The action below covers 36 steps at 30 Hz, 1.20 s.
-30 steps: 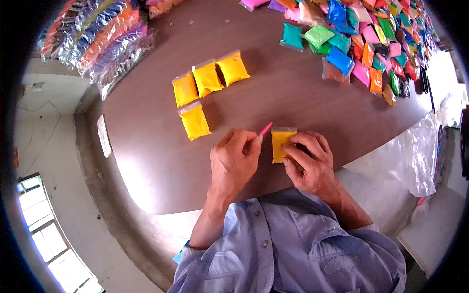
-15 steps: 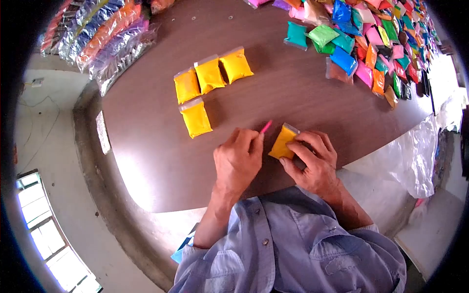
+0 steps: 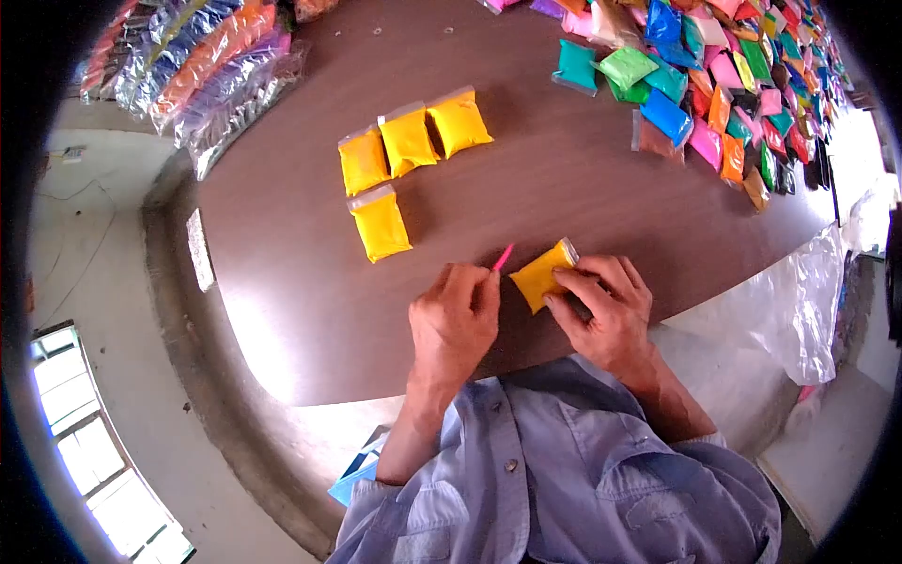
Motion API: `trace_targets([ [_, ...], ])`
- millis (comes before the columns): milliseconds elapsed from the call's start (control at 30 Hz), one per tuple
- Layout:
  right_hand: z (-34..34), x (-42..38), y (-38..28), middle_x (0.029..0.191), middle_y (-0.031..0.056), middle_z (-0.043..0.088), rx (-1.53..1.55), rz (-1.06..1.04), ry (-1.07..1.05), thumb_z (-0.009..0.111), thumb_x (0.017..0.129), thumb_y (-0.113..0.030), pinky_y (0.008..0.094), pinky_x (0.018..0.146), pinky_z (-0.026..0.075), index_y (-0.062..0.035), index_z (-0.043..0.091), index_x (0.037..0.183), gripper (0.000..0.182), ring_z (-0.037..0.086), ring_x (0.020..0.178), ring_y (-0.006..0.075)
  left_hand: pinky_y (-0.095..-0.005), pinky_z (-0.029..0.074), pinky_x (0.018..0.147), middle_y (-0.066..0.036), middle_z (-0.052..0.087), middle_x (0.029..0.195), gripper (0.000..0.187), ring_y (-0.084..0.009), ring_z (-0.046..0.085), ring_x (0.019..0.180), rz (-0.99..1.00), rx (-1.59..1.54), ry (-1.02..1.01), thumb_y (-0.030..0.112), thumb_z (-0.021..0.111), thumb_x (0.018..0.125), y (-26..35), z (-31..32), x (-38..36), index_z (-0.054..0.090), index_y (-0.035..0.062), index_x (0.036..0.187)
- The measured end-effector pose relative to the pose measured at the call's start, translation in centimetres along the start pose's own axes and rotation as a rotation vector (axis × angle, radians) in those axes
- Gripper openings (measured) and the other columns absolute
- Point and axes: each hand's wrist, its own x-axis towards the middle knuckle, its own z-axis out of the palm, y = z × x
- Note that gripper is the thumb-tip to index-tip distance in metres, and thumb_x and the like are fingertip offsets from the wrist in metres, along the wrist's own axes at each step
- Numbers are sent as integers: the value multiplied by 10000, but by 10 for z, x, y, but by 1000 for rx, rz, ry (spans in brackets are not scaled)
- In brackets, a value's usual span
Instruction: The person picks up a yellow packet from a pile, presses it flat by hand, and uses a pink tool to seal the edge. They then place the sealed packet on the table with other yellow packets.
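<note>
My left hand (image 3: pixel 455 315) is closed in a pinch around a thin pink stick (image 3: pixel 505 257), whose tip points up and away from me. Only the stick's upper end shows; the rest is hidden in the fingers. Just to the right, my right hand (image 3: pixel 609 305) grips a small clear packet with yellow filling (image 3: pixel 537 278) between thumb and fingers, its clear sealed end tilted to the upper right. The stick and this packet are apart. Farther up the table, a lone yellow packet (image 3: pixel 381 228) lies below a row of three similar ones (image 3: pixel 410 140).
The brown table (image 3: pixel 310 291) curves round in front of me. A large heap of packets in many colours (image 3: pixel 667 85) covers the far right. Long clear bags with coloured contents (image 3: pixel 221 80) lie at the far left. A crumpled clear plastic sheet (image 3: pixel 799 301) hangs at the right edge.
The yellow packet in my right hand has turned clockwise, its sealed end swinging to the right. The pink stick has shifted slightly left and down with my left hand and stands steeper.
</note>
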Motion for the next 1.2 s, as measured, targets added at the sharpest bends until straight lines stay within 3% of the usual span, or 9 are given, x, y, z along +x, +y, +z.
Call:
trace_targets([
  [167,1,-1,2,1005,60,655,-17,11,5,885,741,-114,395,724,533,-77,733,1003,305,650,836,274,-323,512,589,-125,690,778,107,-200,651,634,-110,-77,13,54,778,897,2,-12,0,687,-2,885],
  [233,3,-2,2,1003,48,648,-29,-10,8,888,747,-142,397,724,529,-89,730,1007,309,653,834,264,-365,535,582,-150,681,779,108,-291,691,645,-38,-155,-44,66,780,886,10,-8,-6,679,30,872],
  [433,2,-2,5,995,48,649,-33,-17,15,890,748,-145,394,725,531,-91,729,1000,304,652,837,266,-413,557,589,-138,685,799,109,-348,698,678,-20,-115,-66,55,770,874,10,9,-18,661,58,869],
  [500,1,0,0,978,71,678,-14,27,2,891,721,-101,400,726,540,-73,733,1004,325,661,846,291,-412,555,589,-138,687,807,107,-347,698,677,33,24,33,55,770,876,2,4,-13,664,63,869],
  [533,2,0,0,978,71,678,-9,20,3,891,721,-101,400,726,540,-73,733,1004,325,661,846,291,-374,545,616,-164,698,814,89,-298,709,692,-14,53,17,37,765,899,-4,1,-11,683,2,899],
  [667,2,-1,2,993,46,649,-20,7,0,888,764,-154,394,716,534,-90,730,1003,294,653,839,267,-352,533,604,-136,698,801,89,-232,693,679,-75,-25,-12,62,773,907,-1,-11,-6,700,13,905],
  [933,-1,3,-3,1082,80,675,6,24,30,860,769,-98,399,755,553,-60,725,990,262,678,883,273,-389,558,616,-165,707,821,89,-336,724,714,-60,-99,-108,9,765,868,16,8,-30,678,20,887],
  [1067,0,1,-2,1166,89,687,15,18,7,832,774,-63,401,772,567,-55,720,975,230,693,900,285,-364,526,583,-150,690,791,89,-304,691,666,-23,80,9,36,763,886,-4,-6,-19,676,18,872],
  [1200,1,1,0,1162,78,690,-11,21,-1,832,768,-56,393,760,576,-67,705,963,233,693,897,286,-347,503,568,-134,669,748,103,-264,660,631,-40,-34,30,32,781,880,-4,-15,-15,681,9,870],
])
